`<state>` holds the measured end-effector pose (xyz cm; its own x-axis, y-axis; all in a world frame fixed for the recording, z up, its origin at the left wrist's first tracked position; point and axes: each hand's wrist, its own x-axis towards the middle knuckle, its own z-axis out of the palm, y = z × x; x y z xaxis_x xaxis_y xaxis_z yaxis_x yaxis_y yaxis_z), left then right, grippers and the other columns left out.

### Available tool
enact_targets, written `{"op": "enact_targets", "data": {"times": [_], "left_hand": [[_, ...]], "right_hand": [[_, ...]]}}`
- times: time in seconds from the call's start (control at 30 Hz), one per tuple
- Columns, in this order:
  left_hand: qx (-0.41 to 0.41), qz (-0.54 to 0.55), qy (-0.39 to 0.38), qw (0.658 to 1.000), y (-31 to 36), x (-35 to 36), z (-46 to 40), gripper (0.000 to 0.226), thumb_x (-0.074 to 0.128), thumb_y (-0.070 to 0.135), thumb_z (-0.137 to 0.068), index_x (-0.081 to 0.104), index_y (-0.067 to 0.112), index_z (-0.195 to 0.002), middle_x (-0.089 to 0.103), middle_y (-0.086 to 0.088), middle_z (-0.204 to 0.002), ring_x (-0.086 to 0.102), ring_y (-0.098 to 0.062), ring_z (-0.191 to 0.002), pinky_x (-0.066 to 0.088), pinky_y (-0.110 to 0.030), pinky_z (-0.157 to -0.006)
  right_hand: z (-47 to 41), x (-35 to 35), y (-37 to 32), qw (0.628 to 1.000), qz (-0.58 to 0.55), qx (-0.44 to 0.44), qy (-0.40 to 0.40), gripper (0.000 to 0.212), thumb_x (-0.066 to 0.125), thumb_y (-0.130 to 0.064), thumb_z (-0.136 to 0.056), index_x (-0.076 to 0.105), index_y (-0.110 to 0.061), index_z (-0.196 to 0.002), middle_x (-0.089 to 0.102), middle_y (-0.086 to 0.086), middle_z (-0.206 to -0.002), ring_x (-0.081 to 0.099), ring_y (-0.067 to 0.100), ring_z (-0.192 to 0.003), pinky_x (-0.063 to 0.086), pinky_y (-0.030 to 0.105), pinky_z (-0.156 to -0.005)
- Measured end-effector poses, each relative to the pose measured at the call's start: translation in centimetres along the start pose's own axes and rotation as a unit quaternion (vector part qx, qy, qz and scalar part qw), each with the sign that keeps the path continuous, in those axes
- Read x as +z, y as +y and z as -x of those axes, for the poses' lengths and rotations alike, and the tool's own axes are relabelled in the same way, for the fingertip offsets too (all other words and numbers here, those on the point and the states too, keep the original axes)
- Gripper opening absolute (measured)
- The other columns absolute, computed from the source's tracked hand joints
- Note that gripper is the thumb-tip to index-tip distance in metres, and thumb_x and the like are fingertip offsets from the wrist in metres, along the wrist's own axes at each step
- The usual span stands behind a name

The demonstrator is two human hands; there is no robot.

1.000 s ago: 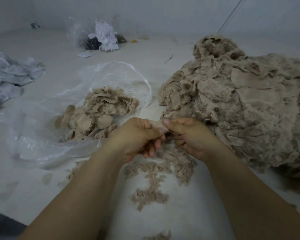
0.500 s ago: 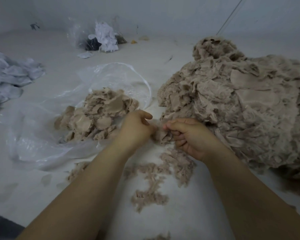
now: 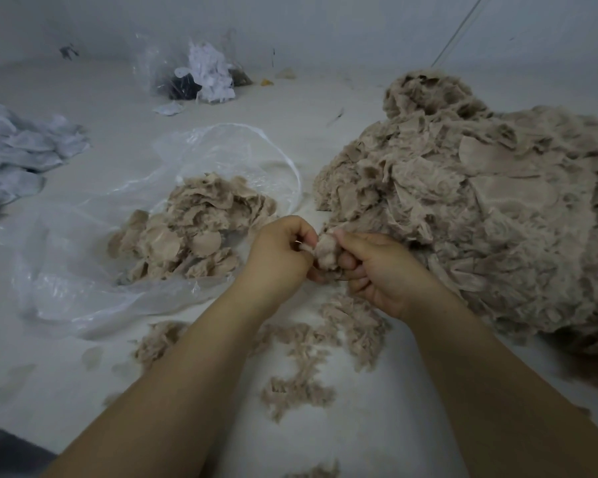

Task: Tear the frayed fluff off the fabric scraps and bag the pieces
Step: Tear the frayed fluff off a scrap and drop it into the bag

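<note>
Since half a second ago the left hand has closed in beside the right hand; both pinch one fabric scrap, apparently fluffy. Bag with pieces lies left, scrap heap right, torn fluff beneath.

Two bare forearms are seen, uncovered from elbow to wrist. No sleeves, gloves or rings are worn on the left hand or right hand. Fingernails are kept short.

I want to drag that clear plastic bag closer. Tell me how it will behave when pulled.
The plastic bag looks thin and crumpled, so it will probably stretch and fold rather than slide flat. The scraps lie loose at its open mouth, so some may spill.
</note>
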<state>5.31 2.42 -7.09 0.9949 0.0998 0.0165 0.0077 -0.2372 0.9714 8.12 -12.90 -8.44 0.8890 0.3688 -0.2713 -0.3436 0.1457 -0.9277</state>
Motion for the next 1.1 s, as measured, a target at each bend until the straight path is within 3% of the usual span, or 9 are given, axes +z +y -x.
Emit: {"op": "enact_targets", "data": {"times": [0.07,0.17,0.27,0.37,0.5,0.67,0.8,0.97,1.1], "left_hand": [[-0.005,0.019,0.01,1.0,0.0,0.3,0.2,0.027,0.044,-0.022,-0.082,0.058,0.001,-0.078,0.066,-0.032,-0.084,0.07,-0.036,-0.064,0.058,-0.058,-0.071],[-0.002,0.086,0.022,0.996,0.5,0.4,0.4,0.018,0.053,-0.013,-0.083,0.062,0.0,-0.074,0.068,-0.028,-0.083,0.068,-0.045,-0.078,0.058,-0.056,-0.078],[-0.003,0.137,0.008,0.991,1.1,0.0,0.5,0.014,0.057,0.004,-0.072,0.069,0.002,-0.066,0.067,-0.025,-0.076,0.064,-0.037,-0.075,0.055,-0.048,-0.077],[0.034,0.078,0.033,0.996,0.9,-0.2,0.6,0.009,0.067,0.004,-0.08,0.07,0.007,-0.071,0.069,-0.02,-0.082,0.061,-0.028,-0.073,0.054,-0.046,-0.072],[0.037,0.028,0.086,0.995,0.3,-0.3,0.4,0.035,0.071,-0.006,-0.077,0.063,0.025,-0.089,0.064,0.0,-0.086,0.055,-0.013,-0.065,0.052,-0.033,-0.059],[0.035,0.01,0.097,0.995,0.4,-0.2,0.2,0.037,0.067,-0.011,-0.079,0.059,0.019,-0.099,0.061,-0.016,-0.108,0.061,-0.044,-0.09,0.056,-0.057,-0.073],[0.023,0.01,0.093,0.995,0.6,-0.3,0.5,0.012,0.071,0.003,-0.086,0.065,0.013,-0.086,0.068,-0.023,-0.091,0.062,-0.03,-0.065,0.055,-0.043,-0.059],[0.007,0.06,0.065,0.996,1.0,-0.1,0.8,0.011,0.069,0.001,-0.087,0.072,0.009,-0.079,0.072,-0.014,-0.071,0.067,-0.022,-0.061,0.056,-0.036,-0.055],[-0.023,0.111,0.154,0.981,0.7,0.0,0.2,0.014,0.067,0.003,-0.09,0.072,0.01,-0.079,0.07,-0.011,-0.07,0.063,-0.02,-0.062,0.055,-0.032,-0.06]], "right_hand": [[0.0,0.0,0.0,1.0,0.007,-0.002,0.0,0.033,0.058,-0.036,-0.096,0.062,-0.02,-0.067,0.042,-0.006,-0.053,0.027,0.003,-0.04,0.025,0.015,-0.036],[0.0,-0.1,0.0,1.0,0.001,0.006,0.007,0.032,0.058,-0.038,-0.096,0.063,-0.019,-0.072,0.042,-0.004,-0.053,0.028,0.004,-0.04,0.025,0.016,-0.036],[0.0,0.0,0.0,1.0,0.008,0.01,0.006,0.03,0.057,-0.032,-0.098,0.065,-0.017,-0.073,0.042,-0.004,-0.052,0.028,0.004,-0.04,0.024,0.016,-0.036],[0.1,0.0,0.0,0.999,0.03,0.008,-0.01,0.03,0.056,-0.023,-0.098,0.063,-0.017,-0.07,0.041,-0.005,-0.052,0.027,0.004,-0.04,0.022,0.016,-0.037],[0.1,0.0,0.0,0.998,0.06,0.006,0.0,0.024,0.058,-0.01,-0.094,0.066,-0.016,-0.072,0.043,-0.006,-0.052,0.03,0.002,-0.039,0.024,0.015,-0.035],[-0.1,-0.3,0.0,1.0,0.015,0.005,-0.004,0.024,0.065,-0.021,-0.088,0.064,-0.02,-0.064,0.042,-0.003,-0.056,0.028,0.005,-0.042,0.022,0.017,-0.038],[0.3,0.0,-0.1,0.998,0.054,-0.016,-0.041,0.029,0.076,-0.048,-0.071,0.067,-0.021,-0.07,0.04,-0.008,-0.053,0.027,0.004,-0.042,0.021,0.016,-0.038],[1.0,0.2,-0.2,0.993,0.102,-0.036,-0.039,0.022,0.07,-0.022,-0.088,0.063,-0.012,-0.069,0.044,-0.011,-0.043,0.031,0.002,-0.036,0.026,0.015,-0.035],[0.9,0.2,-0.3,0.996,0.081,-0.028,-0.028,0.014,0.067,-0.013,-0.09,0.068,-0.008,-0.077,0.055,-0.008,-0.048,0.041,0.0,-0.036,0.029,0.013,-0.036]]}}
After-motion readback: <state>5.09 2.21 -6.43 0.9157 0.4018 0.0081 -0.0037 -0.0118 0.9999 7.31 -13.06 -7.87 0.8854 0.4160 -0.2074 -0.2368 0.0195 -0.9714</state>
